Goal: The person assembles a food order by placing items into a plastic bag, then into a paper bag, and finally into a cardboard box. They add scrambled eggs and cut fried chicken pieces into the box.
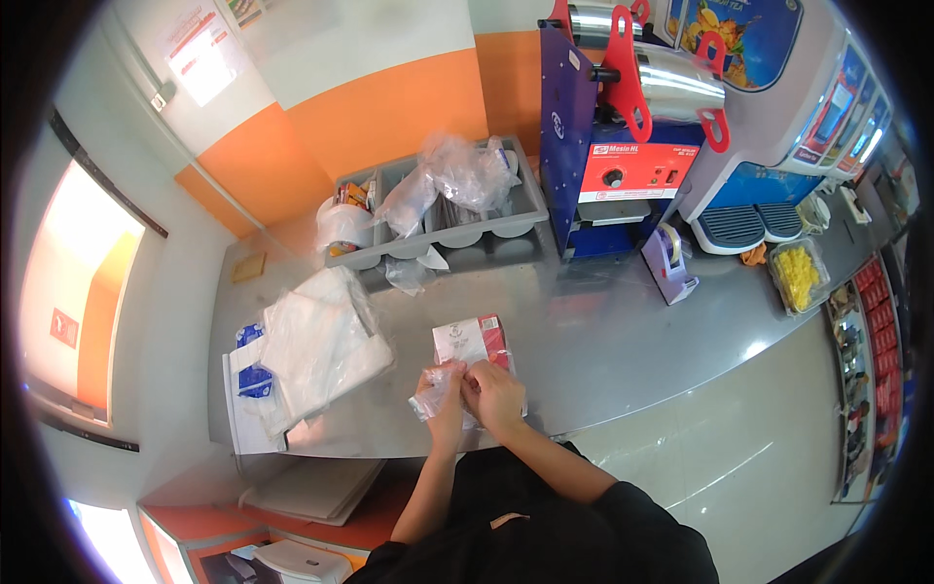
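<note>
Both hands are close together over a white and red cardboard box (pixel 465 340) near the counter's front edge. My left hand (pixel 445 397) is closed around a crumpled piece of clear plastic (pixel 422 403), which sticks out on its left side. Against it, my right hand (pixel 496 394) is closed with bent fingers, the fingertips touching or nearly touching the left ones. What the right fingers pinch, if anything, is hidden. The hands cover the near part of the box.
White plastic bags (pixel 326 336) lie stacked at the left on the steel counter (pixel 574 341). Behind stands a grey divided bin (pixel 486 232) with clear plastic in it. To its right are a blue and red sealing machine (pixel 637 170), a tape dispenser (pixel 669 265) and a drink dispenser (pixel 730 229).
</note>
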Demonstrator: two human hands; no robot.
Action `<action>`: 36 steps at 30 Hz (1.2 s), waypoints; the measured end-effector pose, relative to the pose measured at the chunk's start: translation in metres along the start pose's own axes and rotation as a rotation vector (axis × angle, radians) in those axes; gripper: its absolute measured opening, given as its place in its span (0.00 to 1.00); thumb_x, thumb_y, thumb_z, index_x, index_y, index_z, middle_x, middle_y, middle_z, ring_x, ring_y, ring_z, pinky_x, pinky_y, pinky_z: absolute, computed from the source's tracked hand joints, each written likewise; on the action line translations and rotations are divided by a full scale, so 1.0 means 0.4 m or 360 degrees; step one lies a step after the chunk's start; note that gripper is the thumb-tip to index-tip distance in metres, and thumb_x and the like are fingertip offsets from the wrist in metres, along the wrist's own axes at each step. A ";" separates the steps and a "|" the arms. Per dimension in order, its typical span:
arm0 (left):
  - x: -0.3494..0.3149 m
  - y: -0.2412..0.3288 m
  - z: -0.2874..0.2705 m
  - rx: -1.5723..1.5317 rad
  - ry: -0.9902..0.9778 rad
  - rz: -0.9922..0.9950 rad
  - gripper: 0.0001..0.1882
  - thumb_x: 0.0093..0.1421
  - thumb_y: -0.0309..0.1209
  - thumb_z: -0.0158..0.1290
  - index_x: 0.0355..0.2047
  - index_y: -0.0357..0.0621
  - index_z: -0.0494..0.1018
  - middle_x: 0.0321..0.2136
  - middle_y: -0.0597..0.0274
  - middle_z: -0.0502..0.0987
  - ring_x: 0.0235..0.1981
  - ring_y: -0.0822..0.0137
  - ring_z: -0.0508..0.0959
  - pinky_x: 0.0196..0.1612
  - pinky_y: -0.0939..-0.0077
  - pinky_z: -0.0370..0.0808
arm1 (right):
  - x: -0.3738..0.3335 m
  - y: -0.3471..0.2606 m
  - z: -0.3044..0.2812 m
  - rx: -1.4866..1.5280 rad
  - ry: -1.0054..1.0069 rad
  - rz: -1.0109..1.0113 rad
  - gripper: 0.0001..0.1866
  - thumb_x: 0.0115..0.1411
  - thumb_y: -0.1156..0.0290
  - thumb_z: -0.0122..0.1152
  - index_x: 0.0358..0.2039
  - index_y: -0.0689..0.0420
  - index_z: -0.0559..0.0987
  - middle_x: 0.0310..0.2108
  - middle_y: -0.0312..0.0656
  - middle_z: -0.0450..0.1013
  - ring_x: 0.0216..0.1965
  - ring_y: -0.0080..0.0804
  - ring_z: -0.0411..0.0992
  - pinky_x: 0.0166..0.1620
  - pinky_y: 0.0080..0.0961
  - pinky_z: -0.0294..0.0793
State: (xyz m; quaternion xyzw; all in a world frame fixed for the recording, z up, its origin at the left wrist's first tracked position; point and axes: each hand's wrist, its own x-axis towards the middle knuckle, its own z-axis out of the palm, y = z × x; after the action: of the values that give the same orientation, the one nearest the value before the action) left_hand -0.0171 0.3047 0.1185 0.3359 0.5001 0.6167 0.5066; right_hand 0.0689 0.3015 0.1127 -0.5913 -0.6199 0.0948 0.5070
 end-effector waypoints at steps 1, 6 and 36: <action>0.008 -0.001 -0.008 0.0030 -0.0061 0.0012 0.07 0.56 0.27 0.61 0.29 0.41 0.73 0.30 0.67 0.76 0.30 0.80 0.71 0.35 0.84 0.70 | 0.004 -0.001 -0.004 -0.0024 0.0010 -0.0074 0.11 0.48 0.69 0.67 0.20 0.54 0.71 0.19 0.37 0.70 0.22 0.36 0.72 0.24 0.30 0.70; 0.036 -0.006 -0.042 0.0336 -0.0091 0.0095 0.07 0.55 0.25 0.61 0.30 0.39 0.72 0.30 0.66 0.76 0.31 0.79 0.72 0.35 0.83 0.71 | 0.009 -0.023 -0.031 -0.0161 -0.0164 -0.0078 0.11 0.49 0.68 0.67 0.21 0.53 0.71 0.20 0.35 0.70 0.23 0.35 0.72 0.25 0.30 0.70; 0.055 0.040 -0.033 0.0162 -0.0176 -0.0268 0.04 0.57 0.24 0.59 0.32 0.37 0.77 0.32 0.64 0.77 0.34 0.76 0.74 0.38 0.81 0.70 | -0.005 0.000 -0.013 -0.0169 -0.0060 0.0000 0.12 0.46 0.69 0.70 0.21 0.51 0.72 0.19 0.35 0.71 0.21 0.36 0.71 0.25 0.32 0.68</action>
State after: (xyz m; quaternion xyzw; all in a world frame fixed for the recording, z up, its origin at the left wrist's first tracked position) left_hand -0.0397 0.3222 0.1282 0.3515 0.5286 0.5263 0.5657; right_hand 0.0723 0.2973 0.1141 -0.6155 -0.6336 0.0728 0.4630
